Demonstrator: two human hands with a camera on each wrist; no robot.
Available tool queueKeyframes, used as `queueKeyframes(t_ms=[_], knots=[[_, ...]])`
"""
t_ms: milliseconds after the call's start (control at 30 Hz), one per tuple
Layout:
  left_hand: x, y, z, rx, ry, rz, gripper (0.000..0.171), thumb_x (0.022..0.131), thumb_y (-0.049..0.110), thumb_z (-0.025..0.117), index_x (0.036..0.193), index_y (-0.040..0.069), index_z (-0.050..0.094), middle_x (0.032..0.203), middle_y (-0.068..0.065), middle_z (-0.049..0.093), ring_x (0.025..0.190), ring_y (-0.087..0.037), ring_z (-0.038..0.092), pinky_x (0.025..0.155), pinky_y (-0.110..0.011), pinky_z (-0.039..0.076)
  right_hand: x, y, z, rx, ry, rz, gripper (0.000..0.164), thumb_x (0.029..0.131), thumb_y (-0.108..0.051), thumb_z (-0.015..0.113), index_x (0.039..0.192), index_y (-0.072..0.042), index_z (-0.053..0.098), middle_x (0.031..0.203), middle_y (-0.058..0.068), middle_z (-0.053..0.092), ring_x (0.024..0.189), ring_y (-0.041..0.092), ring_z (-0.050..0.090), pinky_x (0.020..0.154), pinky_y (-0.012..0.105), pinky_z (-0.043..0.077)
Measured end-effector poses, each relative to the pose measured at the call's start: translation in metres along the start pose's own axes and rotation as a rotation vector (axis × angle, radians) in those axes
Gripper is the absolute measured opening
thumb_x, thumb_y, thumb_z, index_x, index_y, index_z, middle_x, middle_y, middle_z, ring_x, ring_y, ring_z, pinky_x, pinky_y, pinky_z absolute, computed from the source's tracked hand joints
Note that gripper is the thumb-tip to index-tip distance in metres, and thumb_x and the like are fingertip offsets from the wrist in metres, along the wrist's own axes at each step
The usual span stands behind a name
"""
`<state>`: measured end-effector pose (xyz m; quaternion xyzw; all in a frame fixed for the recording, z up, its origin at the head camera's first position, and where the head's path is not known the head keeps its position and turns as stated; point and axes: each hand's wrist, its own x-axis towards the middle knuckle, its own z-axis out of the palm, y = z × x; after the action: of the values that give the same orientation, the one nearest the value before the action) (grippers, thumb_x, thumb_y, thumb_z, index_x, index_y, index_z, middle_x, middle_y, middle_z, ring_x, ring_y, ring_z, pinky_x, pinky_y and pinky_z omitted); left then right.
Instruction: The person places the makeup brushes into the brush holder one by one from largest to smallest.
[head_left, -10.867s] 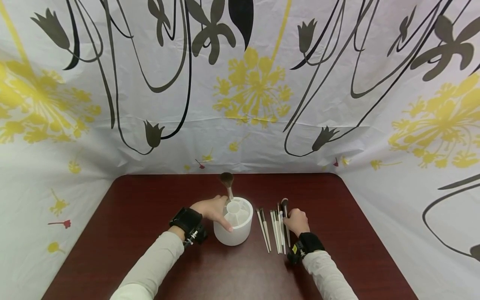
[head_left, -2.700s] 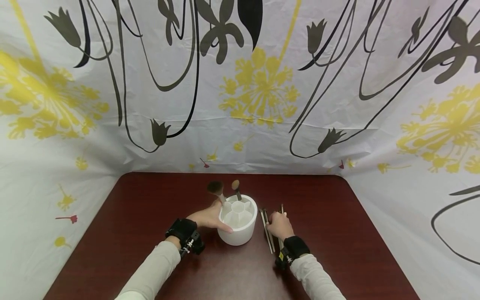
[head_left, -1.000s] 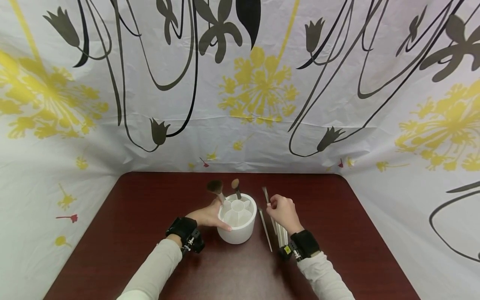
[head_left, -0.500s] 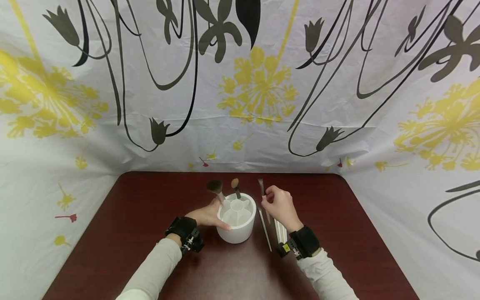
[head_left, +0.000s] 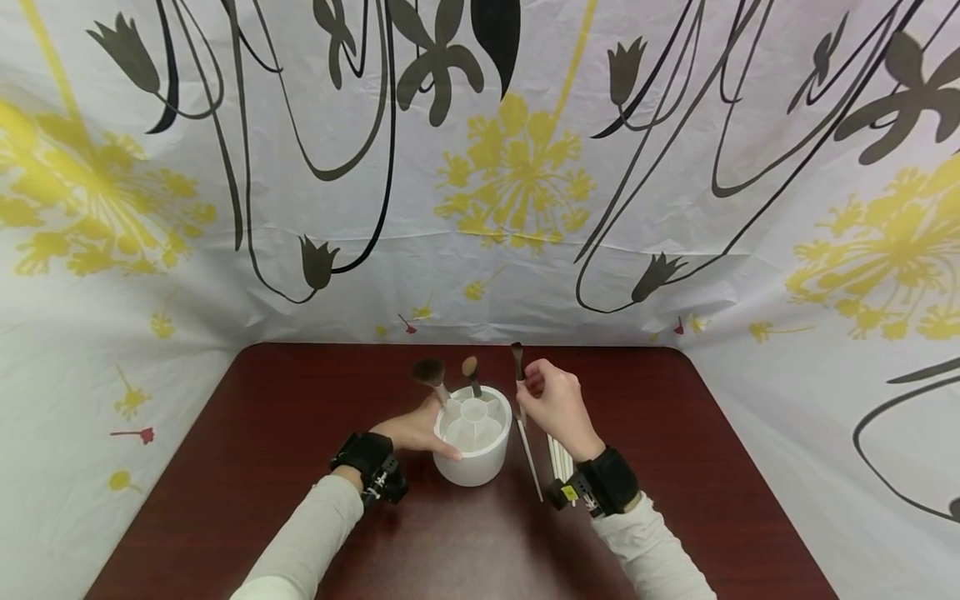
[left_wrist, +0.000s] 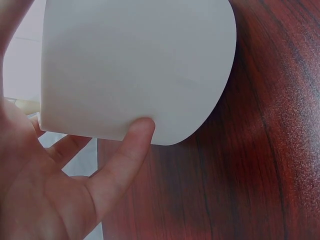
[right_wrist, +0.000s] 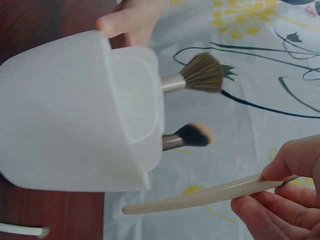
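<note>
A white round brush holder (head_left: 471, 468) with divided compartments stands upright on the table. My left hand (head_left: 408, 430) grips its left side, the thumb (left_wrist: 125, 157) lying along the outer wall. Two makeup brushes stand in it bristles up: a large fluffy brush (head_left: 430, 372) and a smaller brush (head_left: 471, 367) with a tan-tipped dark head. Just right of the holder, my right hand (head_left: 558, 407) pinches a makeup brush (right_wrist: 200, 198) near its ferrule. That brush is raised off the table, dark bristles up; in the right wrist view its pale handle end is apart from the holder.
One thin brush (head_left: 531, 462) lies on the dark red table (head_left: 315, 375) right of the holder. Several pale brush handles (head_left: 559, 462) lie side by side beneath my right wrist, partly hidden. A patterned cloth (head_left: 517, 283) hangs behind the table's far edge.
Between the two oldest frames, a second brush appeared in the holder. Over the last second my right hand lifted a brush off the table and brought it leftward. My left hand stayed on the holder.
</note>
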<state>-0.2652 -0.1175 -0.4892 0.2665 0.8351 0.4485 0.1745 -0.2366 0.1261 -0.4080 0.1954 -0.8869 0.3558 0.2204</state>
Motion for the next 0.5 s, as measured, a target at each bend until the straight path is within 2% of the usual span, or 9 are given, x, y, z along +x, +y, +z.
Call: queueKeyframes(t_ms=[200,500], knots=[[0.002,-0.008,0.000,0.003,-0.014,-0.015,0.120,0.062,0.035,0.082,0.142,0.004,-0.002,0.146,-0.023,0.006,0.134,-0.030,0.010,0.107,-0.047,0.012,0.005,-0.009,0.000,0.038,0.005,-0.025,0.014,0.077,-0.003,0.065,0.089,-0.001,0.058,0.076,0.007,0.063,0.066,0.012,0.060,0.060,0.025,0.050],[0.004,-0.009,0.001,-0.007,-0.012,-0.011,0.119,0.061,0.037,0.082,0.141,0.004,0.002,0.144,-0.018,0.013,0.132,-0.029,0.015,0.107,-0.046,0.014,0.009,-0.015,0.002,0.070,0.005,-0.047,0.014,0.077,-0.003,0.065,0.088,-0.002,0.058,0.076,0.007,0.062,0.066,0.013,0.061,0.061,0.024,0.051]])
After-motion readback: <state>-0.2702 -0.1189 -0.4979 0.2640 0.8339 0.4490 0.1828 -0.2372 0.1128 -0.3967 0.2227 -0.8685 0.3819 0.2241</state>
